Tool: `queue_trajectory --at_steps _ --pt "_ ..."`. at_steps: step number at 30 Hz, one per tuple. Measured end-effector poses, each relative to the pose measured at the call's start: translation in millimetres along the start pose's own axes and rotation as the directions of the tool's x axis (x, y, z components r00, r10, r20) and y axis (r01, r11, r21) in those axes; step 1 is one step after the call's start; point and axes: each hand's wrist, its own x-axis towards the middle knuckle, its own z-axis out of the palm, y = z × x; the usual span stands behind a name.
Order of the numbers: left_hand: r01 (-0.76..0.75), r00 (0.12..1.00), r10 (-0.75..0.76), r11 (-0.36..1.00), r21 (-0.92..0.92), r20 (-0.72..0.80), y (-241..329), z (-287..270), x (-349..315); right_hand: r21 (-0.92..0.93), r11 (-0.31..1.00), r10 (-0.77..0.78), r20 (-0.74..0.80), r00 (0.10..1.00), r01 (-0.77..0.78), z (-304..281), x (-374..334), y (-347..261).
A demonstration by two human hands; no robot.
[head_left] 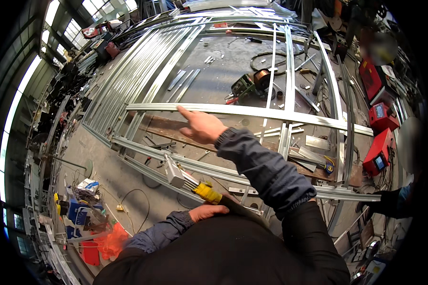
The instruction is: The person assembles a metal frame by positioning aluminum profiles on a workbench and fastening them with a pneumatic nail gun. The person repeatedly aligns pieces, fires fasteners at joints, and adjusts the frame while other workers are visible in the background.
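My right hand (pixel 202 126) reaches over the near part of a metal frame. Its index finger is stretched out to the edge of a long pale metal rail (pixel 242 110), with the thumb apart; it holds nothing. Close to my body, my left hand (pixel 209 212) is closed at the lower end of a hammer (pixel 208 193) with a blocky metal head and yellow-wrapped grip; part of its fingers is hidden. The hammer head points up and left over the frame's near rails (pixel 214 170). Several parallel metal bars (pixel 142 64) fill the left section.
Inside the frame lie a green machine with a wire spool (pixel 242 86), loose metal strips and a tape measure (pixel 329 166). Red machines (pixel 379 152) stand at the right, near another person's dark sleeve (pixel 390 203). A blue toolbox (pixel 78 211) and an orange-red bag (pixel 111 241) sit lower left.
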Motion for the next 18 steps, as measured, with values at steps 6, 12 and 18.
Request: queue_trajectory --at_steps 6,12,18 --pt "-0.131 0.988 0.124 0.988 0.079 0.087 22 -48 -29 0.034 0.985 -0.16 -0.169 0.973 0.168 -11 62 -86" --pt "0.033 0.999 -0.03 0.995 -0.098 0.03 48 -85 -57 0.064 0.959 0.282 -0.136 0.95 -0.275 148 -69 79" --pt "0.024 0.998 -0.016 0.993 -0.119 0.066 59 -135 -69 -0.224 0.883 0.387 -0.152 0.909 -0.413 233 -198 100"
